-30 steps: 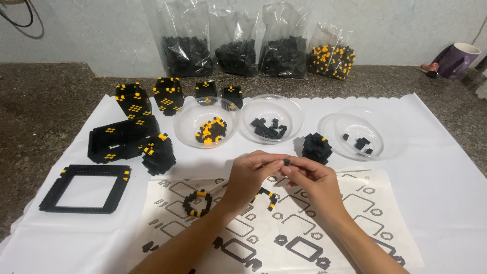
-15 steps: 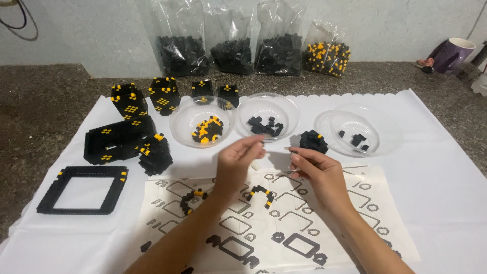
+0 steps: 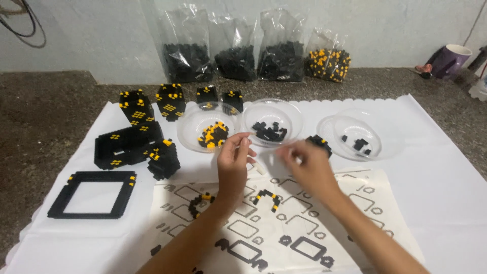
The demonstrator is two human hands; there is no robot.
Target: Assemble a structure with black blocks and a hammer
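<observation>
My left hand (image 3: 234, 160) is raised over the white cloth, just in front of a clear bowl (image 3: 188, 133) of yellow and black bricks. Its thumb and forefinger pinch a small pale piece. My right hand (image 3: 308, 163) is blurred, its fingers curled toward the left hand with a gap between the two; what it holds is unclear. A small pale bit (image 3: 259, 168) lies between them. Under the hands is a printed diagram sheet (image 3: 304, 223) with two small curved black-and-yellow chains (image 3: 267, 197) (image 3: 199, 204).
A middle bowl (image 3: 293, 117) holds black bricks and a right bowl (image 3: 378, 127) a few more. A small block (image 3: 320, 141), built black-and-yellow sections (image 3: 136, 144) and a black frame (image 3: 61, 203) lie left. Bags of bricks (image 3: 276, 61) and a purple mug (image 3: 450, 62) stand behind.
The hands were joined over a small piece above the sheet. They have moved apart and up toward the bowls, the left hand rising nearest the yellow-brick bowl.
</observation>
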